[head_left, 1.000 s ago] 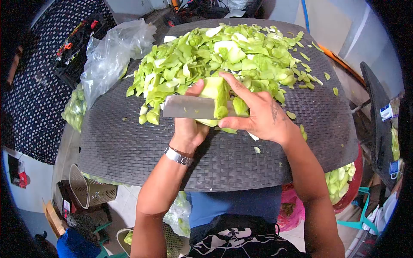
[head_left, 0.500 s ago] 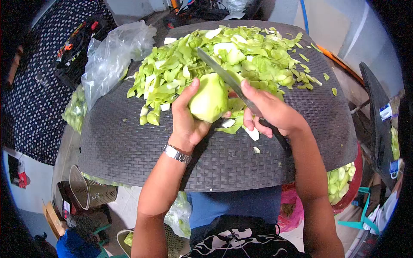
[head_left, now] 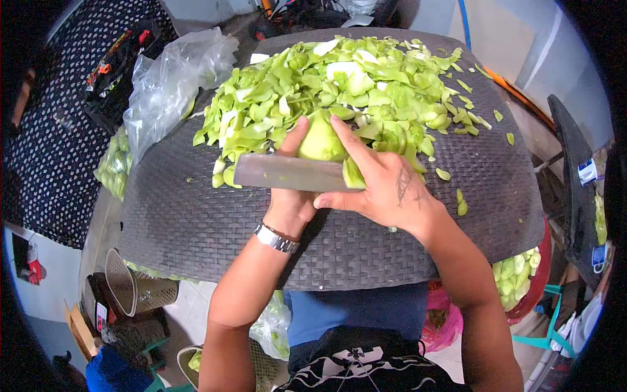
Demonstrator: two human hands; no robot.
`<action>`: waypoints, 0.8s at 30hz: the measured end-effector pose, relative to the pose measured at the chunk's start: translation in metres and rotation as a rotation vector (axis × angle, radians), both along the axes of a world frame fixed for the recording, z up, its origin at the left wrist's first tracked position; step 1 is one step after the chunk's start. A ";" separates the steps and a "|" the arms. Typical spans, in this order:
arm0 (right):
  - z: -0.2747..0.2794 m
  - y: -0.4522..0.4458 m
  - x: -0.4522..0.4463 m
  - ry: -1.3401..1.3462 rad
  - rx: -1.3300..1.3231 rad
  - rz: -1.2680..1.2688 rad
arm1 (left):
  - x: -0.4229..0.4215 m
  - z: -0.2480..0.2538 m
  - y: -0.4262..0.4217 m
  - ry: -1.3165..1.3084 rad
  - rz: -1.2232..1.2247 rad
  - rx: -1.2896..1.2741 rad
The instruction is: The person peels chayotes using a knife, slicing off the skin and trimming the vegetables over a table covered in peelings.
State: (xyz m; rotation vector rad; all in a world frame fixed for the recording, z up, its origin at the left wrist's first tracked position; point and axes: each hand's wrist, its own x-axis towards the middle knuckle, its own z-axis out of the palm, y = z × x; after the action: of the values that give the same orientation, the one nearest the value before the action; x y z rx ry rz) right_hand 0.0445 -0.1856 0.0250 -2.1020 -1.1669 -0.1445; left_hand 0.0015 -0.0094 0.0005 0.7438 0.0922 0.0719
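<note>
Fingers and their holds. The left hand grasps a peeled green vegetable from beneath and from the left, its thumb extended upward along the side; the remaining fingers are largely hidden. The right hand is closed about a knife, whose handle is concealed by the palm, while its index finger reaches along the right side of the vegetable and its thumb lies below the blade. A green slice rests against the blade, between that thumb and index finger. The blade is broad and flat, pointing toward the left, across the near side of the vegetable.

At the left wrist, a metal watch (rather a bright one, from where I stand). Both hands are above a dark table with a woven surface. Beyond them spreads a heap of green peelings, with loose scraps toward the right. A clear plastic bag lies crumpled at the table's left edge. Below the tabletop: a mesh basket at left and a red tub of pale green pieces at right.
</note>
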 end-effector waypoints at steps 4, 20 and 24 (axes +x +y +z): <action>-0.001 0.002 -0.001 0.072 -0.079 -0.040 | -0.004 0.004 -0.008 0.015 0.132 0.098; -0.004 -0.007 0.016 -0.114 0.031 0.045 | 0.001 -0.002 -0.003 0.042 0.091 0.036; 0.003 -0.010 0.014 -0.024 -0.034 0.038 | 0.003 -0.001 -0.003 0.035 0.065 0.033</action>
State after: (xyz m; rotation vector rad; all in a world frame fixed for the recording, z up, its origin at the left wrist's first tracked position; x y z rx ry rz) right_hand 0.0582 -0.1958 0.0282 -2.1113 -1.2312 -0.1330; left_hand 0.0047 -0.0126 -0.0002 0.7754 0.1487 0.1231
